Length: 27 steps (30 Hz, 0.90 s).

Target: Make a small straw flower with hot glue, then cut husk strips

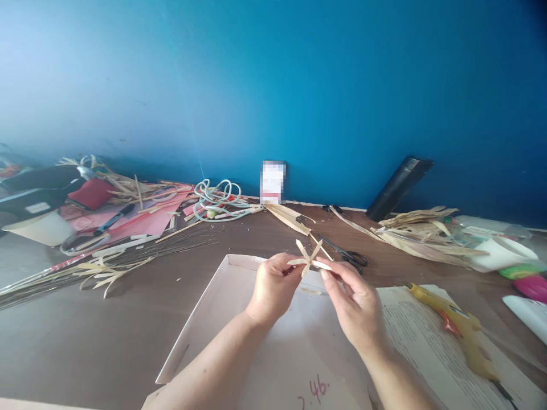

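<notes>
Over a shallow white box lid (200, 319), a small star-shaped flower of pale dried husk strips (308, 261) is held between both hands. My left hand (276, 287) is closed, its thumb and fingers pinched at the flower's lower left side. On the other side, my right hand (356, 299) pinches a right-hand petal between thumb and forefinger. The narrow petals spread outward from a middle point. What lies beneath the flower is partly covered by the fingers. A small pale strip (311, 290) rests in the lid below the hands.
Black scissors (352, 259) lie just beyond my right hand. A yellow glue gun (464, 330) lies on a printed sheet (410, 319) at right. Dried husks (427, 236), a black cylinder (399, 188), a coiled pale cable (217, 199) and thin wires (171, 245) line the back and left.
</notes>
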Each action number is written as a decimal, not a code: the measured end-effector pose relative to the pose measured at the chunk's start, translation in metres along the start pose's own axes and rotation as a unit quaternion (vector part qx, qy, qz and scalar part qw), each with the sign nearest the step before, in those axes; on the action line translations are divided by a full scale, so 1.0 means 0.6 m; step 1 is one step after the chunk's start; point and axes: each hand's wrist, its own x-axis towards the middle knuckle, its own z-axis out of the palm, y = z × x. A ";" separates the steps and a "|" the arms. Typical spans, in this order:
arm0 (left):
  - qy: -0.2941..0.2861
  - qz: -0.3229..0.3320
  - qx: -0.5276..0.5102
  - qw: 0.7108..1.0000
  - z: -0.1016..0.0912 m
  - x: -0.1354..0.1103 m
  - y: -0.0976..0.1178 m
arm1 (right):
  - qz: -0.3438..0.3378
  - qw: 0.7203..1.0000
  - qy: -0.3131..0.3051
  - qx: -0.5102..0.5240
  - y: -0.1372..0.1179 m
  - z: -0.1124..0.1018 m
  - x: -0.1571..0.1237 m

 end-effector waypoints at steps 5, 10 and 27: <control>0.002 -0.007 -0.009 1.000 0.001 -0.001 0.002 | 0.060 0.997 0.032 0.023 0.005 -0.003 0.002; -0.006 0.000 -0.012 1.000 0.000 -0.001 0.004 | -0.012 0.999 0.041 -0.009 -0.004 0.001 0.003; -0.066 -0.010 -0.045 0.997 -0.005 -0.003 0.013 | -0.027 0.999 0.001 -0.032 0.001 0.000 0.008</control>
